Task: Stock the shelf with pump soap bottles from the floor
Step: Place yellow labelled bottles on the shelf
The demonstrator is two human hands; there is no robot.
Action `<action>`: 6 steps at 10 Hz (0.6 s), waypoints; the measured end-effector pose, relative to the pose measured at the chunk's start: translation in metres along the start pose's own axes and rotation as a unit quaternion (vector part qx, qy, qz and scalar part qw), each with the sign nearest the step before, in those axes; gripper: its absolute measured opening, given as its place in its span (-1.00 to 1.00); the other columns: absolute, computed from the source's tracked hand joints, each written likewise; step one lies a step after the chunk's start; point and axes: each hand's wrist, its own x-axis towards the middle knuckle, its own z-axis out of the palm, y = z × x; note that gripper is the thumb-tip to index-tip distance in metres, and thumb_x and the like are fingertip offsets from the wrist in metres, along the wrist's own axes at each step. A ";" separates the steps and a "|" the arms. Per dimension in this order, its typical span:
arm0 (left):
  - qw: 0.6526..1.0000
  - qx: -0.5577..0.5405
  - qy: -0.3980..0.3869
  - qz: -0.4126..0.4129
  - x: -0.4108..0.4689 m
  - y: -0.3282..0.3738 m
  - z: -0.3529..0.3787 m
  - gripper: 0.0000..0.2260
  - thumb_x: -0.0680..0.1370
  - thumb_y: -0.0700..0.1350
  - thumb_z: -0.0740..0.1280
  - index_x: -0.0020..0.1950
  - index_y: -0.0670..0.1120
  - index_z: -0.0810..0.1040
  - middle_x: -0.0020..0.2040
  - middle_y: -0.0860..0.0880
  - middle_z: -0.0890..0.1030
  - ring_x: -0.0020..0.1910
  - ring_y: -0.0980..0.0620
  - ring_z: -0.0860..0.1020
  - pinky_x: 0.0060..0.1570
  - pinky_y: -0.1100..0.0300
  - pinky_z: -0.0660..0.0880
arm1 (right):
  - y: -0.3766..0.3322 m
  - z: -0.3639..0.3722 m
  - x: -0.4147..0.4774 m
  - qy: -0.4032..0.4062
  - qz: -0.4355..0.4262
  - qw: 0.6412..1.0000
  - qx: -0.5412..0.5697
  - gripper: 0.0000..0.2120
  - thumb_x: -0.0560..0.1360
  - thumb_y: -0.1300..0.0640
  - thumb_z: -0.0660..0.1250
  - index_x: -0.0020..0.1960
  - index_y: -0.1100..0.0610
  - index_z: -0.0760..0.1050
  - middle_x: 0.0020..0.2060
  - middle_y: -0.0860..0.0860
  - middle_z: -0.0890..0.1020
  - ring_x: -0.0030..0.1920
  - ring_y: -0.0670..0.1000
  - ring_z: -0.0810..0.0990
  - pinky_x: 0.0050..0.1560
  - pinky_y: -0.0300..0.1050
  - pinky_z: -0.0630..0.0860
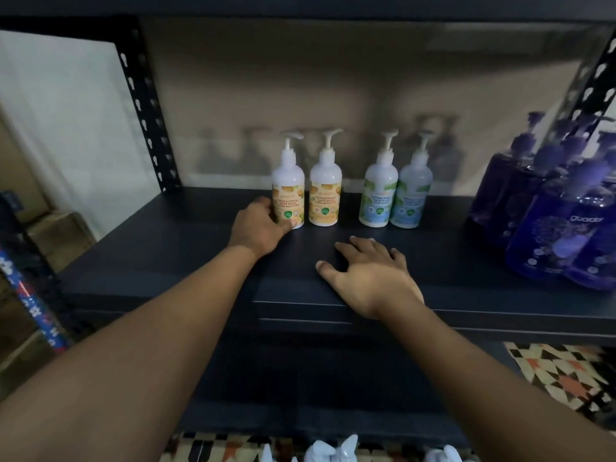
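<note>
Four white pump bottles stand in a row at the back of the dark shelf (pixel 166 261). Two have orange labels (pixel 288 191) (pixel 325 191) and two have green-blue labels (pixel 380 195) (pixel 413 198). My left hand (pixel 258 228) holds the base of the leftmost orange-label bottle, fingers curled round its left side and thumb on its front. My right hand (pixel 370 271) lies flat on the shelf in front of the row, fingers spread and holding nothing. White pump tops (pixel 333 451) of more bottles on the floor show at the bottom edge.
Several blue-purple pump bottles (pixel 563 221) crowd the shelf's right end. Black perforated uprights stand at the left (pixel 143 101) and right (pixel 596 78). A patterned rug (pixel 566 375) lies below right. Cardboard boxes (pixel 56 235) sit left of the rack.
</note>
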 end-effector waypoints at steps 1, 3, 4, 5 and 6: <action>1.000 0.011 0.004 -0.003 0.007 -0.003 0.004 -0.50 0.48 0.02 0.53 0.33 -0.15 0.54 0.27 -0.12 0.64 0.28 -0.13 0.58 0.26 0.04 0.50 | 0.001 0.000 0.000 0.002 0.000 1.000 -0.004 -0.30 0.57 -0.41 -0.05 0.60 -0.10 0.16 0.63 -0.05 0.11 0.62 0.05 0.00 0.58 0.16 -0.08; 0.999 0.048 0.011 -0.008 0.016 -0.007 0.009 -0.47 0.45 0.18 0.50 0.34 -0.02 0.53 0.30 -0.05 0.62 0.33 -0.17 0.53 0.32 -0.13 0.45 | -0.001 -0.001 0.000 -0.005 -0.001 1.000 -0.006 -0.30 0.57 -0.41 -0.06 0.61 -0.10 0.15 0.63 -0.04 0.11 0.62 0.05 0.00 0.58 0.17 -0.08; 0.997 0.070 0.010 -0.010 0.018 -0.006 0.010 -0.45 0.46 0.23 0.46 0.37 0.02 0.50 0.34 0.01 0.60 0.37 -0.15 0.50 0.34 -0.13 0.41 | -0.001 -0.001 -0.001 -0.004 -0.002 1.000 -0.004 -0.31 0.57 -0.41 -0.06 0.61 -0.10 0.15 0.63 -0.04 0.11 0.62 0.05 -0.01 0.58 0.17 -0.08; 0.996 0.085 0.007 -0.013 0.020 -0.006 0.012 -0.45 0.48 0.25 0.43 0.40 0.04 0.48 0.37 0.03 0.58 0.40 -0.15 0.46 0.35 -0.11 0.37 | -0.001 -0.001 -0.001 -0.006 -0.002 1.000 -0.005 -0.31 0.58 -0.41 -0.06 0.61 -0.10 0.15 0.63 -0.05 0.11 0.62 0.05 -0.01 0.58 0.17 -0.09; 0.995 0.097 0.001 -0.016 0.021 -0.006 0.012 -0.44 0.50 0.27 0.40 0.41 0.05 0.46 0.39 0.03 0.56 0.41 -0.16 0.44 0.33 -0.12 0.33 | 0.000 -0.001 0.000 -0.004 -0.002 1.000 -0.003 -0.31 0.58 -0.40 -0.06 0.61 -0.10 0.16 0.62 -0.04 0.12 0.62 0.05 0.00 0.58 0.17 -0.08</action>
